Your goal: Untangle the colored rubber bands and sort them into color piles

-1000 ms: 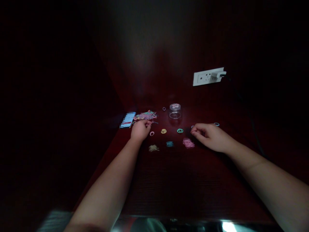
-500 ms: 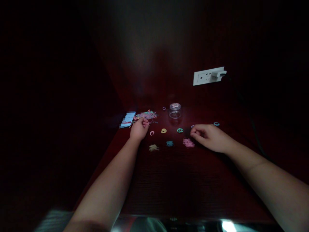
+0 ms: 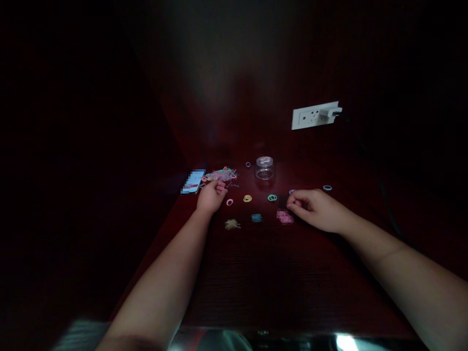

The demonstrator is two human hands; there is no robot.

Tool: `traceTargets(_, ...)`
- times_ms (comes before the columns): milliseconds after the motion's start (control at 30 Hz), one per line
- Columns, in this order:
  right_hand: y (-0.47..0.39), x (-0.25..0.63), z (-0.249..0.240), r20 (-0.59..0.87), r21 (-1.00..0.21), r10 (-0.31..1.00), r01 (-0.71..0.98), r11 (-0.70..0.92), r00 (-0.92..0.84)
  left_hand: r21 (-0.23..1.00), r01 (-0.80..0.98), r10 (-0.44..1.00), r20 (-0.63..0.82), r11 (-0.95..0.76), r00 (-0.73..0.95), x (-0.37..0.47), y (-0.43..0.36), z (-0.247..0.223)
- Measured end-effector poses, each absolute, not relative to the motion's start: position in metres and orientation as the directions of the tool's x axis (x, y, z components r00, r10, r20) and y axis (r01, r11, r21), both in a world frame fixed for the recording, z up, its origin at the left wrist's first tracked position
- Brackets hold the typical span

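Observation:
My left hand (image 3: 212,197) rests with curled fingers at the near edge of a mixed, multicoloured pile of small elastic bands (image 3: 221,174). Whatever its fingertips hold, if anything, is hidden. Closed in a pinch, my right hand (image 3: 316,209) is just right of a heap of pink elastic bands (image 3: 284,217); I cannot make out anything between its fingers. A purple ring (image 3: 291,192) shows partly behind it. Between the hands lie a pink hair tie (image 3: 229,202), yellow hair ties (image 3: 247,199) and green hair ties (image 3: 272,198). Nearer are beige bands (image 3: 232,224) and blue bands (image 3: 256,218).
A clear lidded jar (image 3: 264,169) stands toward the back, with a lone purple ring (image 3: 247,165) left of it. A phone (image 3: 193,182) lies left of the pile. One blue hair tie (image 3: 327,187) sits at right. On the wall is a socket plate (image 3: 305,118) with a plug.
My right hand has shifted very slightly left and nearer, toward the pink bands. My left hand stays at the pile with little visible movement.

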State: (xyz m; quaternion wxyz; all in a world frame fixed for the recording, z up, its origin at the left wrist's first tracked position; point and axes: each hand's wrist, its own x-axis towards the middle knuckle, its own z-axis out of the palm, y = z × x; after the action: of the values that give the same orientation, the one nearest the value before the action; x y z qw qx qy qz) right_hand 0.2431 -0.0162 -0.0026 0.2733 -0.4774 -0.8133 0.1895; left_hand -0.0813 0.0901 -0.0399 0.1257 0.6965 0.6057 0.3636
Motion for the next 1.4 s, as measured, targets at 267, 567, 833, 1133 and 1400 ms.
traceTargets(267,-0.0175,0.2409,-0.0006,0.261,-0.584,0.879,0.660,0.473,-0.398,0.601,0.771,0.942,0.336,-0.208,-0.007,-0.0774,0.0840,-0.0338)
traceTargets(567,-0.0174,0.2406,-0.0006,0.272,-0.569,0.874,0.665,0.484,-0.404,0.582,0.786,0.948,0.317,-0.207,0.015,-0.0799,0.0859,-0.0352)
traceTargets(833,-0.0168,0.2415,-0.0020,0.268,-0.559,0.873,0.672,0.486,-0.408,0.550,0.813,0.953,0.304,-0.188,0.014,-0.0787,0.0840,-0.0323)
traceTargets(1133,-0.0181,0.2404,0.0003,0.264,-0.542,0.869,0.681,0.492,-0.418,0.541,0.819,0.947,0.320,-0.190,0.008,-0.0799,0.0844,-0.0324)
traceTargets(1400,-0.0189,0.2400,0.0016,0.265,-0.529,0.866,0.687,0.499,-0.425,0.555,0.807,0.944,0.331,-0.203,0.009,-0.0786,0.0842,-0.0330)
